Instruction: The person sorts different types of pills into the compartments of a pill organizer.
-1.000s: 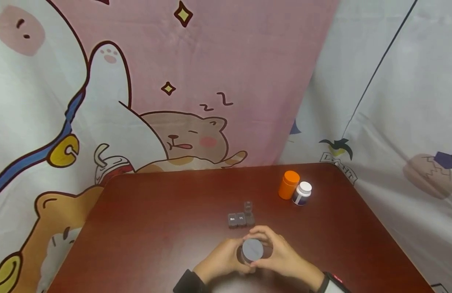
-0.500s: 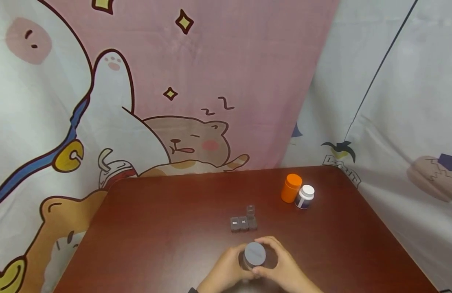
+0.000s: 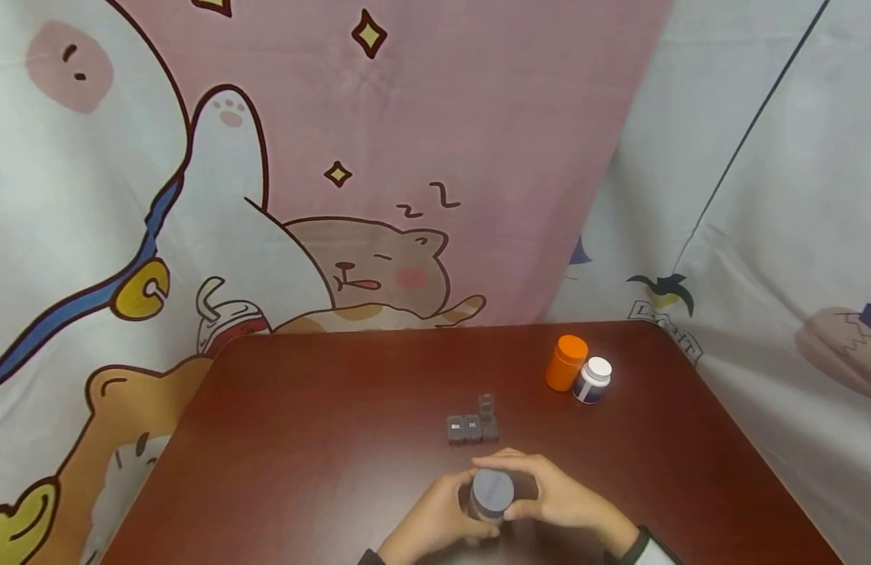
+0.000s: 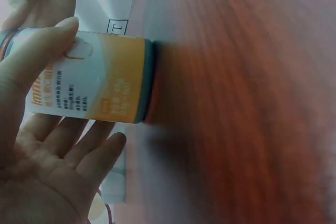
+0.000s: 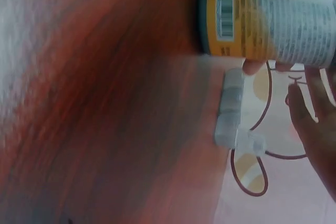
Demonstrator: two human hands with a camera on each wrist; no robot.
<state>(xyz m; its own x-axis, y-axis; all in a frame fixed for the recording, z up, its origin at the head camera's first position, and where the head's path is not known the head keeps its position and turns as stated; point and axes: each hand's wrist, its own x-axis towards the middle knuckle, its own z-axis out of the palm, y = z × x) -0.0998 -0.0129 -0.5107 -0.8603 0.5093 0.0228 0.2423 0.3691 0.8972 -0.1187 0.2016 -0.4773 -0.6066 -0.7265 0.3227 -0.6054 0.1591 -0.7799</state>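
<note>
A vitamin C bottle (image 4: pixel 84 77) with an orange and white label stands upright between both hands, its base close over the table. Its flat grey lid (image 3: pixel 493 491) faces up in the head view. My left hand (image 3: pixel 442 510) grips the body, thumb across the label and fingers round the far side. From the right, my right hand (image 3: pixel 552 490) curls thumb and fingers round the lid. The right wrist view shows the barcode side of the bottle (image 5: pixel 273 19). Just beyond the hands lies a small grey pill box (image 3: pixel 472 428), its right compartment's flap raised.
At the back right, an orange bottle (image 3: pixel 566 363) stands beside a smaller white-capped bottle (image 3: pixel 592 380). The dark red-brown table (image 3: pixel 322 424) runs back to a cartoon-printed cloth (image 3: pixel 506 157) hanging behind it.
My right thumb has shifted from the front of the bottle top toward its right side. The left hand keeps its grip, and the head view has moved slightly.
</note>
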